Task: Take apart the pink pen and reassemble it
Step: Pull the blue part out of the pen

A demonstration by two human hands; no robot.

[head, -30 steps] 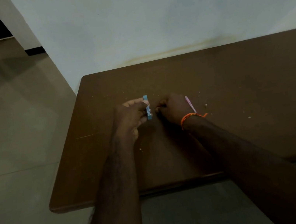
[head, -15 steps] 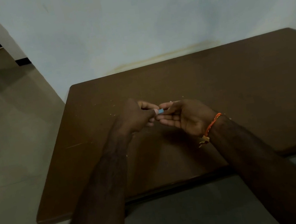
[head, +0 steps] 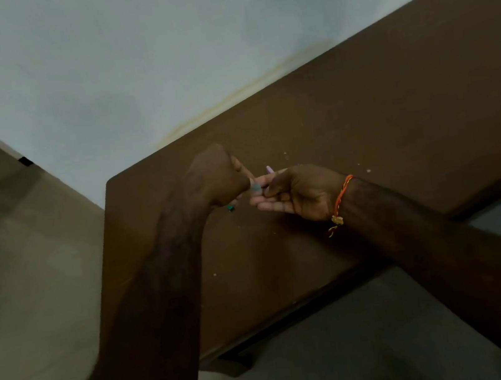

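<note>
My left hand point(head: 218, 180) is closed in a fist around a blue pen point(head: 255, 186). A dark teal end point(head: 230, 207) of that pen sticks out below the fist. My right hand point(head: 295, 194) is palm up, its thumb and forefinger pinching the pen's blue end between the two hands. Both hands hover just above the brown table point(head: 377, 110). A short pink pen tip point(head: 269, 169) shows just behind my right fingertips. I cannot tell whether it lies on the table or is held. The rest of it is hidden.
An orange thread bracelet point(head: 341, 200) is on my right wrist. Small pale crumbs point(head: 367, 170) dot the tabletop. A pale wall runs along the table's far edge. The table's left and near edges drop to a grey tiled floor point(head: 26, 274).
My right hand turned palm up and joined the left on the blue pen, lifted off the table. The view tilted and swung, so the table now runs diagonally.
</note>
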